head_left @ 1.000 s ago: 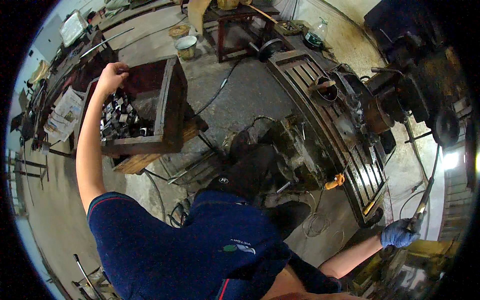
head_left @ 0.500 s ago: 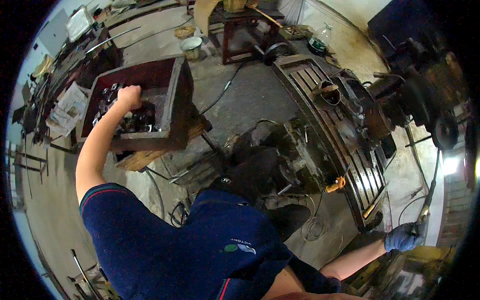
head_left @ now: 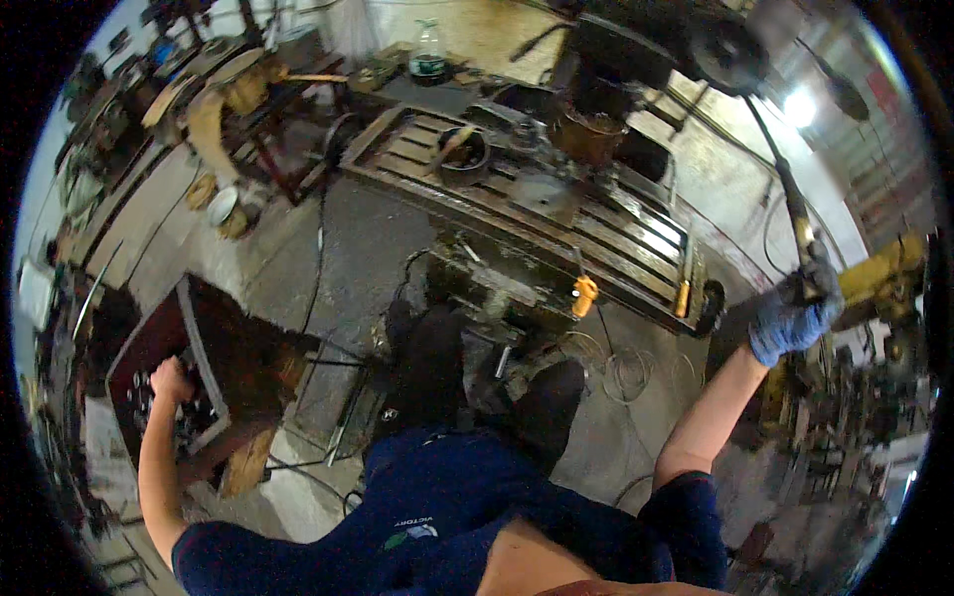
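Observation:
My bare left hand is down inside a dark red-brown box, among small dark and shiny metal parts. Its fingers are curled closed, and whatever they hold is hidden. On the far right, my right hand, in a blue glove darkened with dirt, is wrapped around the end of a long machine lever. The lever runs up to a dark round hub on the machine. Below that machine lies a slotted metal worktable.
A round metal pot stands on the worktable. An orange-handled tool sits at its front edge, and a yellow-handled tool at its right end. Coiled wire lies on the floor. A pale bucket stands at far left.
The view has swung right, so the box now sits lower left and the worktable nearer the middle. My left hand stays in the box; my right hand still grips the lever.

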Available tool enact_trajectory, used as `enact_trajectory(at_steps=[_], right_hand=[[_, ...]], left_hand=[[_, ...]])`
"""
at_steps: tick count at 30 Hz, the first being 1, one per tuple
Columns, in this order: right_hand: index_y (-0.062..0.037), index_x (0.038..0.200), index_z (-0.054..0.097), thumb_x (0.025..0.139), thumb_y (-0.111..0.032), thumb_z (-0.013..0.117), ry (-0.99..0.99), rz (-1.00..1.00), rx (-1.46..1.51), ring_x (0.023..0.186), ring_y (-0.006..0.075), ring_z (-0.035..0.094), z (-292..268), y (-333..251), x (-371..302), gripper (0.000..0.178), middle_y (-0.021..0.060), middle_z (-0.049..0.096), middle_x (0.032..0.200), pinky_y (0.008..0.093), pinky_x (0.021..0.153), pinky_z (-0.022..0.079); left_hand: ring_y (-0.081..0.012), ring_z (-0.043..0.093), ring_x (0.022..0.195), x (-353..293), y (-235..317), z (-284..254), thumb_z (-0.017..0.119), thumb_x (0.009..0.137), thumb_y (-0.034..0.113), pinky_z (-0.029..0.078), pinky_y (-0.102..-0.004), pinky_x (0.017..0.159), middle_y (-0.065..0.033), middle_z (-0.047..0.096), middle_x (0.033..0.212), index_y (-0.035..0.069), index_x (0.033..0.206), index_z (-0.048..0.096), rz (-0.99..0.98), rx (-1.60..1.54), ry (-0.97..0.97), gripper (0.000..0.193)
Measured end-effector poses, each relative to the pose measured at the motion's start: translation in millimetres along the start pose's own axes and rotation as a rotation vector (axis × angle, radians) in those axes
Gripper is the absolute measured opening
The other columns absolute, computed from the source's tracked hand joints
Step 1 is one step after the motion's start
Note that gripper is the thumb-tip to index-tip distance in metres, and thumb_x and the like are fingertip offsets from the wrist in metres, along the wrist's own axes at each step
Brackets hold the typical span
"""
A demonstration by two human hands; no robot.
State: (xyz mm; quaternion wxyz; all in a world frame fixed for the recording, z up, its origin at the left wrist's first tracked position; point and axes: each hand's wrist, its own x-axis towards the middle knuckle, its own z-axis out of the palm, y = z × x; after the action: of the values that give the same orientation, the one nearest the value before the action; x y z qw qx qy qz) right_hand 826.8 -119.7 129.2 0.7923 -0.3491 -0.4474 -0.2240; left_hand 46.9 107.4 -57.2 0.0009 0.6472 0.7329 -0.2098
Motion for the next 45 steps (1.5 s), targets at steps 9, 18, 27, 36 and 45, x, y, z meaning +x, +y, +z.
enact_trajectory(at_steps=[9,18,27,36,45], right_hand=[[0.0008,0.080,0.058,0.086,-0.027,0.043,-0.195,-0.187,-0.005,0.093,0.0309,0.058,14,3,29,0.032,0.0184,0.062,0.091,0.0494,0.095,0.035],[-0.0020,0.076,0.059,0.074,0.003,0.055,-0.244,-1.035,-0.908,0.075,0.0250,0.062,22,-12,106,0.006,0.0128,0.064,0.083,0.0316,0.069,0.049],[-0.0017,0.101,0.060,0.078,-0.008,0.057,-0.237,-0.774,-0.883,0.086,0.0241,0.061,27,-19,155,0.024,0.0126,0.063,0.094,0.0310,0.077,0.048],[-0.0011,0.083,0.065,0.078,-0.023,0.063,-0.611,0.874,-0.584,0.069,0.0111,0.055,-60,44,-148,0.023,0.0061,0.065,0.080,0.0266,0.062,0.045],[-0.0020,0.100,0.059,0.074,-0.023,0.070,-0.363,1.343,-0.343,0.079,0.0117,0.055,-65,152,-347,0.036,0.0021,0.061,0.090,0.0270,0.072,0.045]], left_hand=[[-0.0383,0.055,0.093,3,-39,11,0.063,0.067,0.014,0.046,-0.0431,0.077,-0.0203,0.057,0.097,0.002,0.095,0.054,-0.008,-0.212,0.267,0.032],[-0.0169,0.047,0.057,33,-43,-106,0.064,0.072,0.005,0.041,-0.0306,0.055,-0.0041,0.049,0.063,-0.002,0.071,0.046,0.305,-0.882,0.713,0.019],[-0.0188,0.054,0.059,15,243,-287,0.063,0.064,0.007,0.042,-0.0317,0.056,-0.0119,0.054,0.063,-0.004,0.072,0.052,0.790,-0.574,0.634,0.017],[-0.0134,0.056,0.058,-36,442,-259,0.066,0.066,0.010,0.045,-0.0281,0.055,-0.0074,0.059,0.063,-0.002,0.072,0.058,1.252,-1.054,0.134,0.015],[-0.0154,0.058,0.063,-54,467,-130,0.063,0.077,0.008,0.048,-0.0282,0.056,-0.0074,0.060,0.076,0.000,0.079,0.056,0.936,-1.873,-0.766,0.011]])
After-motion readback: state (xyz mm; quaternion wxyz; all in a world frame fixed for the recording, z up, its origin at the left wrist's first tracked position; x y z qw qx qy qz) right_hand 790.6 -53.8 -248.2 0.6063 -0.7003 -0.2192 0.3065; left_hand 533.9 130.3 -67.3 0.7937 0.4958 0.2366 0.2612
